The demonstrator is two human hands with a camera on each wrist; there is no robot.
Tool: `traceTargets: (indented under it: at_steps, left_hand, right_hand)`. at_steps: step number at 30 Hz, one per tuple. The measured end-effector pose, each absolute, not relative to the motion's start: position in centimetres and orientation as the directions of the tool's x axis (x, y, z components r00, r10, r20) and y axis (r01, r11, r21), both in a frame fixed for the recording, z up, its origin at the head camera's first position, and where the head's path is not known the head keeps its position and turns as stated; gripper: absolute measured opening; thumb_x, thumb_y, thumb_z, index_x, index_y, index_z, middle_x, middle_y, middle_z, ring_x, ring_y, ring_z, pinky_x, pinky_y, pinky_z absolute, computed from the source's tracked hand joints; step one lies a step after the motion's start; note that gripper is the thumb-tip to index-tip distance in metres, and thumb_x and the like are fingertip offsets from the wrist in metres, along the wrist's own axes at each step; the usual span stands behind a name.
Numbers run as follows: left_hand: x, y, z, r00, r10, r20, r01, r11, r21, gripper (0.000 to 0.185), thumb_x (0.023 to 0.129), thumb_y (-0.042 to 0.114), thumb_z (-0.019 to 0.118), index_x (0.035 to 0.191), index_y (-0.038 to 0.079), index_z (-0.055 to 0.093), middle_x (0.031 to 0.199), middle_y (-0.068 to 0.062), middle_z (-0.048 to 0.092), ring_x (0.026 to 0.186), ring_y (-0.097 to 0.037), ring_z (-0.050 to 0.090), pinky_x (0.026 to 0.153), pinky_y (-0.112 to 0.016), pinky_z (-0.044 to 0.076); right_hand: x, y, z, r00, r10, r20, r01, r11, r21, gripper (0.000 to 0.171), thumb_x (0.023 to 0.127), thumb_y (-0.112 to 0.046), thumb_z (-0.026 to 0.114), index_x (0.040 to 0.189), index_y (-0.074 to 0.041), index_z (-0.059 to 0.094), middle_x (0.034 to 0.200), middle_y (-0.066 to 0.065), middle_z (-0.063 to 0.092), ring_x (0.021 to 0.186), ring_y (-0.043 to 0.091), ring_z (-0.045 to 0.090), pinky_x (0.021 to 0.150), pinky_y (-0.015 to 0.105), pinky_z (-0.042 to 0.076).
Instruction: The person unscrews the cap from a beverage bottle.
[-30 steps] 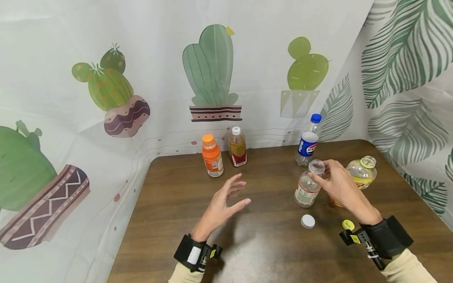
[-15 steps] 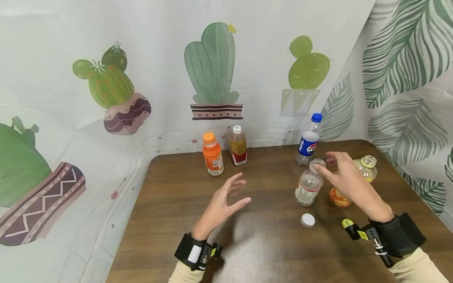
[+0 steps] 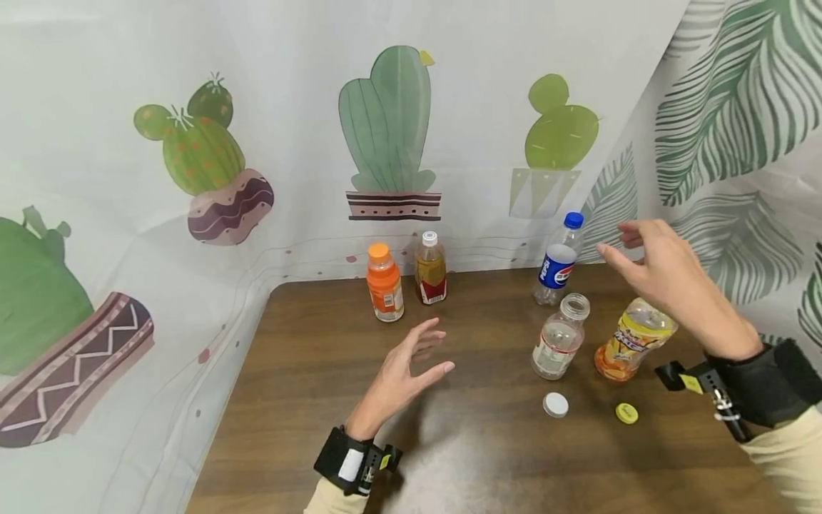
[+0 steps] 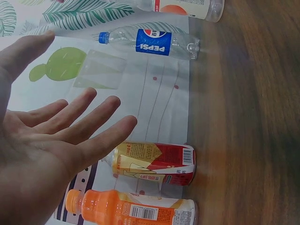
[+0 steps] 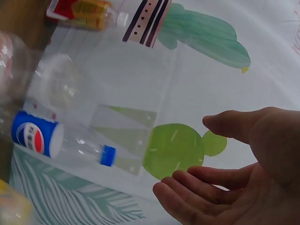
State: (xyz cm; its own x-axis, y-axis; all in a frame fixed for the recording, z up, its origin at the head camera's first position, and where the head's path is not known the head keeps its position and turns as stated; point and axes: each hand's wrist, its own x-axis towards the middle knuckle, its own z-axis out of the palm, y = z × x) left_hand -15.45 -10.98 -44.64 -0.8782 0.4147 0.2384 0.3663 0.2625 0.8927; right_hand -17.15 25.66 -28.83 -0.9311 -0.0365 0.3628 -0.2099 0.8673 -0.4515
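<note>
Orange bottle point(image 3: 385, 291), blue-capped Pepsi bottle point(image 3: 557, 261), yellow cap point(image 3: 626, 412), white cap point(image 3: 555, 405).

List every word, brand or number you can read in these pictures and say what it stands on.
"PEPSI": blue label of the clear blue-capped bottle.
Yellow-labelled open bottle: dark lettering, too blurred to read.
Red-and-yellow bottle: print and barcode too small to read.
Orange bottle: barcode label, unreadable.
Clear open bottle: label unreadable.

L hand point(image 3: 404, 368) hovers low, palm turned inward, fingers spread & relaxed, holding nothing. R hand point(image 3: 664, 275) raised higher, fingers loosely extended fwd, thumb apart, also empty. Both wrists wear black straps w/ cameras; cream sleeves.
</note>
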Motion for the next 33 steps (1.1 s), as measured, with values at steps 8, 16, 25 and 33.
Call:
traceTargets:
  at_steps: [8, 16, 25, 33]
  left_hand:
    - [-15.9, -11.1, -44.6, -0.872, 0.415, 0.259, 0.386, 0.257, 0.886, 0.068, 0.091, 0.028, 0.073, 0.149, 0.024, 0.037, 0.139, -0.006, 0.058, 0.132, -0.026, 0.053, 0.108, -0.048, 0.046]
    - [-16.2, -11.0, -44.8, -0.881, 0.416, 0.226, 0.355, 0.264, 0.897, 0.067, 0.091, 0.028, 0.073, 0.148, 0.024, 0.039, 0.139, -0.003, 0.058, 0.132, -0.023, 0.053, 0.11, -0.044, 0.045]
    - [-16.2, -10.7, -45.6, -0.888, 0.406, 0.218, 0.334, 0.242, 0.911, 0.066, 0.09, 0.025, 0.074, 0.147, 0.022, 0.041, 0.138, -0.006, 0.059, 0.131, -0.024, 0.054, 0.11, -0.05, 0.043]
    - [-16.1, -11.1, -46.5, -0.898, 0.392, 0.2, 0.309, 0.239, 0.92, 0.064, 0.091, 0.025, 0.073, 0.147, 0.021, 0.042, 0.138, -0.008, 0.059, 0.13, -0.031, 0.054, 0.11, -0.052, 0.043]
  right_hand:
    - [-22.5, 26.0, -26.1, -0.955, -0.072, 0.287, -0.18, 0.912, -0.369, 0.064, 0.1, -0.033, 0.056, 0.133, 0.02, 0.042, 0.121, 0.042, 0.051, 0.109, 0.054, 0.052, 0.095, 0.066, 0.039]
    - [-27.4, 26.5, -25.2, -0.988, -0.12, 0.098, -0.14, 0.963, -0.228, 0.064, 0.099, -0.039, 0.056, 0.117, 0.022, 0.051, 0.108, 0.043, 0.055, 0.092, 0.049, 0.055, 0.079, 0.059, 0.047]
    - [-31.3, 26.8, -27.0, -0.989, -0.102, -0.111, -0.088, 0.988, -0.13, 0.066, 0.099, -0.04, 0.054, 0.124, 0.02, 0.049, 0.114, 0.04, 0.058, 0.095, 0.048, 0.06, 0.085, 0.058, 0.049]
    - [-32.8, 26.6, -29.6, -0.992, -0.116, -0.058, -0.105, 0.98, -0.167, 0.054, 0.096, -0.032, 0.06, 0.114, 0.019, 0.057, 0.109, 0.037, 0.061, 0.093, 0.047, 0.059, 0.081, 0.055, 0.049]
